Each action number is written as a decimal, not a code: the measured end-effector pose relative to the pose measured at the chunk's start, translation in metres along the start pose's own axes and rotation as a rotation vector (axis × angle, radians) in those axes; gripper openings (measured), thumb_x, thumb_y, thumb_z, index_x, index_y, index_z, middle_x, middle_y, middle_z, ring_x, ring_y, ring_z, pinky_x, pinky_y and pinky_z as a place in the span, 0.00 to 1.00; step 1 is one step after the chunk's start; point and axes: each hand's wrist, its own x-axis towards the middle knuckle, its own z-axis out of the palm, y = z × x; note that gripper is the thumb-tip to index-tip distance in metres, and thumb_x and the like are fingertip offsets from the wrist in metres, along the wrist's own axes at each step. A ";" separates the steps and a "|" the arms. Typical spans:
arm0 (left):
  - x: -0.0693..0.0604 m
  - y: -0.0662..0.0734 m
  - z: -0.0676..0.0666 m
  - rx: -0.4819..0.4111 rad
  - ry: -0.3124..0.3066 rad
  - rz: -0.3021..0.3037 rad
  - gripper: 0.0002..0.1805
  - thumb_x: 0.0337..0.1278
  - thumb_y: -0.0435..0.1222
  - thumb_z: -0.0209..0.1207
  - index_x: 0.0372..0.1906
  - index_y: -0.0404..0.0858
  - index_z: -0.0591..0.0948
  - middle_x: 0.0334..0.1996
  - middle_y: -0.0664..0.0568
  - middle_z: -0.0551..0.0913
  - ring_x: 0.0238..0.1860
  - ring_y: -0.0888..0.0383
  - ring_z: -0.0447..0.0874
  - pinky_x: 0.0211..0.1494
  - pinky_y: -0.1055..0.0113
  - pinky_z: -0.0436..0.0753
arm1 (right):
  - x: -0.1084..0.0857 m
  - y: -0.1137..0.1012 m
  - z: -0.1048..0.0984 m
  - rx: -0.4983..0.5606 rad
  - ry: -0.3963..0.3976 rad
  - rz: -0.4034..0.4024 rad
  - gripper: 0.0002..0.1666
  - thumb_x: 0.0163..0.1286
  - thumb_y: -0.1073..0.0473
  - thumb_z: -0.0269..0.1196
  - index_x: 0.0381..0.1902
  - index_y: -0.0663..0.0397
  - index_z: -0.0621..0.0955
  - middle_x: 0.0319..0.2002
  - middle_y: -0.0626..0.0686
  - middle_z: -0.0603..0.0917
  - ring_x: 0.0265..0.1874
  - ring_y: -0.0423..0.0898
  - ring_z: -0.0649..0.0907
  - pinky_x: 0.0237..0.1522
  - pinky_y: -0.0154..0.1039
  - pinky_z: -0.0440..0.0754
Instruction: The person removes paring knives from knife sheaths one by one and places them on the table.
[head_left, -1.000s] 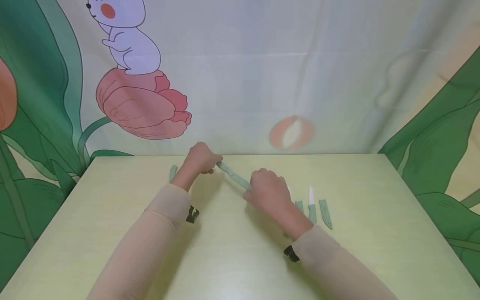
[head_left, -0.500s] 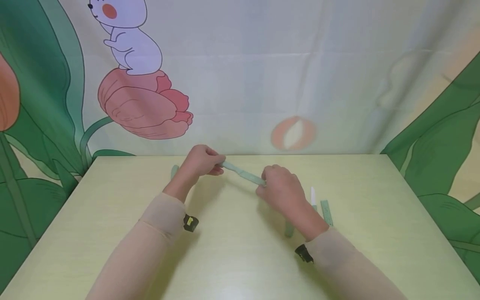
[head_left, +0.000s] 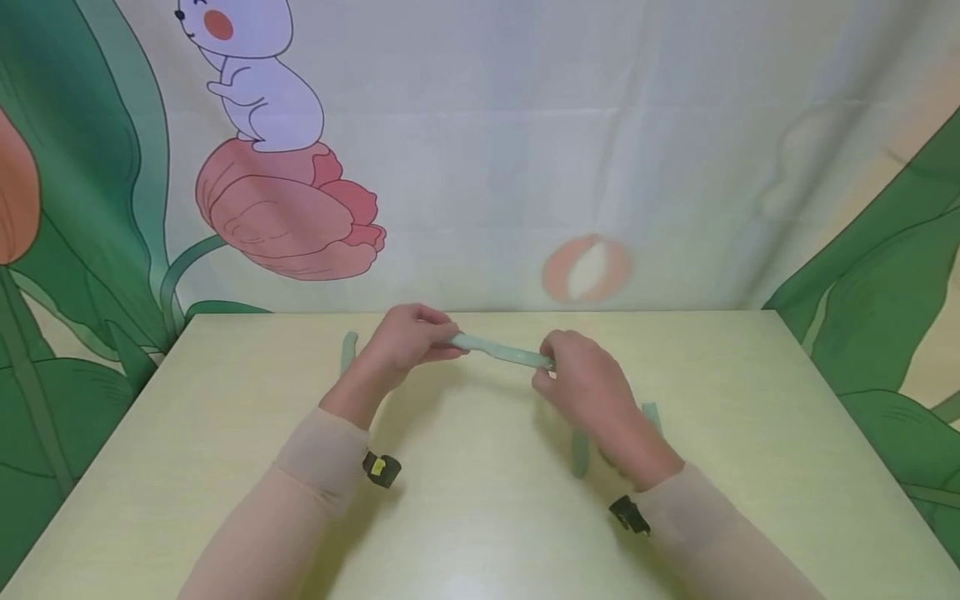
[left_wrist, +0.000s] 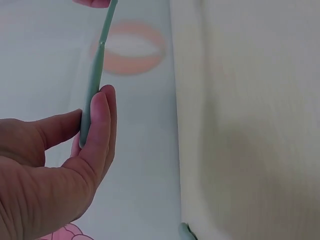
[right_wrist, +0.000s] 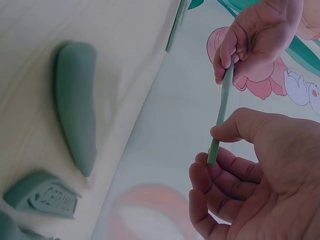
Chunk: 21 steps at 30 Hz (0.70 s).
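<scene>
A green-handled knife in its green sheath (head_left: pixel 504 352) is held in the air between both hands, above the back of the table. My left hand (head_left: pixel 414 337) pinches the handle end between thumb and fingers, as the left wrist view shows on the knife (left_wrist: pixel 95 75). At the other end, my right hand (head_left: pixel 592 379) pinches the sheath tip between thumb and fingers; the right wrist view shows the knife (right_wrist: pixel 223 102) running from one hand to the other. No blade shows between handle and sheath.
Under my right forearm lie a green handle (head_left: pixel 580 452) and a green sheath (head_left: pixel 651 414), partly hidden. A sheath piece with raised letters (right_wrist: pixel 47 195) shows in the right wrist view. Behind my left wrist lies another green piece (head_left: pixel 348 350). A printed curtain (head_left: pixel 465 167) hangs behind the table.
Both hands have shifted right, the right one farther, so more of the knife shows between them. The knife has turned from slanted to nearly level. My right forearm now covers the white-bladed knife.
</scene>
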 end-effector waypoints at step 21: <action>-0.036 -0.016 0.019 -0.150 -0.127 0.021 0.18 0.72 0.24 0.61 0.62 0.23 0.74 0.52 0.32 0.84 0.48 0.47 0.93 0.55 0.61 0.87 | -0.023 0.018 -0.011 0.044 0.087 -0.092 0.11 0.70 0.63 0.66 0.49 0.57 0.84 0.43 0.51 0.84 0.40 0.50 0.80 0.42 0.47 0.83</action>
